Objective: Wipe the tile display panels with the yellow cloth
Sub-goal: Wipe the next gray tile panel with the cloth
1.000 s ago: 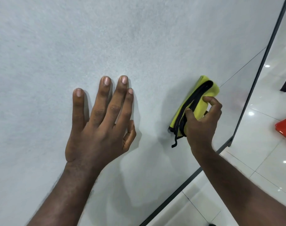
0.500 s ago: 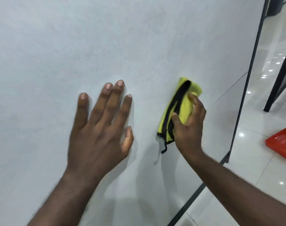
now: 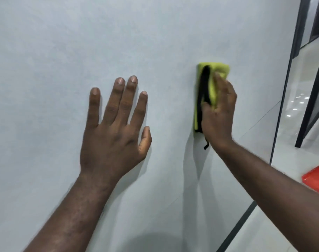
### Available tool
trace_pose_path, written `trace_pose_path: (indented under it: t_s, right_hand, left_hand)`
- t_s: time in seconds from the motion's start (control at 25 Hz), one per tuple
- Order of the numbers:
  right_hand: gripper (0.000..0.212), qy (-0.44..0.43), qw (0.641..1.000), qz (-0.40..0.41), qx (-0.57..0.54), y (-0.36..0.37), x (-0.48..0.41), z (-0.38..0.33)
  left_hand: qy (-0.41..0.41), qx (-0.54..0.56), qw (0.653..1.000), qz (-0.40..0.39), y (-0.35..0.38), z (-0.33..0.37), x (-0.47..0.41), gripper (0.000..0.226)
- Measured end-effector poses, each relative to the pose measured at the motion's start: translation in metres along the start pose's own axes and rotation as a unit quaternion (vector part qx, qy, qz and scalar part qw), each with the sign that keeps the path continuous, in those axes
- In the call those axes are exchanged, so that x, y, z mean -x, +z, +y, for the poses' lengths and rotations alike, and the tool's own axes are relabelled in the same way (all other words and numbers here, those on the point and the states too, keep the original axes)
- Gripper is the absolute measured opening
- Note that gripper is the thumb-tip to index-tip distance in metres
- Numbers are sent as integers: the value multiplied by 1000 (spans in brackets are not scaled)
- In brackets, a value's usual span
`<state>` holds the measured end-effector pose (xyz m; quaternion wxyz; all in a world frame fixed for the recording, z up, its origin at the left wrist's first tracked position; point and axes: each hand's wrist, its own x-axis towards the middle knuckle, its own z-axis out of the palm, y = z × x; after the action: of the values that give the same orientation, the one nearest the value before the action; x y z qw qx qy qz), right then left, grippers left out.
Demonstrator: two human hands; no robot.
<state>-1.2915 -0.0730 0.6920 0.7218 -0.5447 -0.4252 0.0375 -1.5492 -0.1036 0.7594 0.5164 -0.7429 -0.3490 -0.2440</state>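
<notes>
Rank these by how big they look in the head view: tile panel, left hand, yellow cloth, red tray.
Largest first:
tile panel
left hand
yellow cloth, partly under the right hand
red tray, cropped by the frame and farther off: rank unsure

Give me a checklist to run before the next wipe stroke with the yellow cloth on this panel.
1. The right hand grips the yellow cloth: ok.
2. The yellow cloth lies against the tile panel: ok.
3. The left hand lies flat on the tile panel, apart from the yellow cloth: ok.
4. The black trim is tucked in: not ok, part of it dangles below the right hand.
5. Bare panel between the yellow cloth and the black frame: ok.
6. The tile panel is clean: cannot tell.
</notes>
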Motion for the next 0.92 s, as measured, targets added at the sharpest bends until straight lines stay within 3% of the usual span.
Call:
trace_pose_path:
  t_s: [0.04, 0.08, 0.16, 0.2, 0.24, 0.28, 0.36, 0.4, 0.44, 0.48, 0.56, 0.6, 0.64, 0.72, 0.76, 0.8, 0.88, 0.92]
  right_hand:
    - [77, 114, 993, 20, -35, 5, -6, -8]
    - [74, 139, 990, 28, -17, 10, -2, -21]
    - [70, -82, 994, -19, 74, 17, 25, -28]
    - [68, -196, 974, -60, 97, 20, 37, -23]
    - [66, -251, 960, -72, 104, 18, 34, -20]
    - [65, -232, 966, -67, 96, 18, 24, -17]
    - [65, -9, 1000, -3, 7, 24, 0, -20]
    - [64, 64, 998, 21, -15, 29, -2, -30]
    - [63, 34, 999, 26, -2, 34, 5, -41]
    - [62, -76, 996, 9, 37, 40, 19, -45]
    - [60, -271, 957, -58, 87, 45, 37, -35]
    - [60, -283, 954, -49, 83, 44, 30, -32]
    - [59, -227, 971, -5, 72, 45, 19, -27]
    - [60, -5, 997, 81, 5, 47, 1, -32]
    - [61, 32, 996, 88, -6, 48, 2, -37]
    - [60, -22, 997, 78, 13, 49, 11, -39]
    - [56, -210, 976, 6, 58, 51, 40, -20]
    - [55, -248, 967, -15, 59, 49, 49, -6]
  left_hand:
    - [2, -2, 1000, 1, 2, 2, 2, 68]
    - [-1, 1, 1000, 5, 3, 3, 4, 68]
    - [-6, 8, 1000, 10, 5, 4, 5, 69]
    - [-4, 9, 1000, 13, 7, 5, 4, 69]
    - [-3, 13, 1000, 15, 8, 4, 4, 70]
    - [-4, 20, 1000, 15, 8, 4, 4, 70]
    - [-2, 29, 1000, 12, 8, 4, 5, 70]
    - [-1, 29, 1000, 10, 8, 5, 6, 71]
    - [0, 27, 1000, 8, 9, 4, 7, 71]
    - [2, 26, 1000, 8, 9, 4, 7, 72]
    - [3, 27, 1000, 10, 10, 4, 7, 72]
    - [2, 28, 1000, 10, 9, 4, 7, 72]
    - [3, 28, 1000, 9, 9, 4, 6, 72]
    - [4, 24, 1000, 8, 9, 3, 7, 72]
    - [3, 24, 1000, 6, 9, 2, 8, 73]
    - [3, 22, 1000, 4, 9, 2, 8, 73]
    - [4, 15, 1000, 2, 9, 4, 7, 72]
    - [6, 11, 1000, 0, 9, 4, 6, 72]
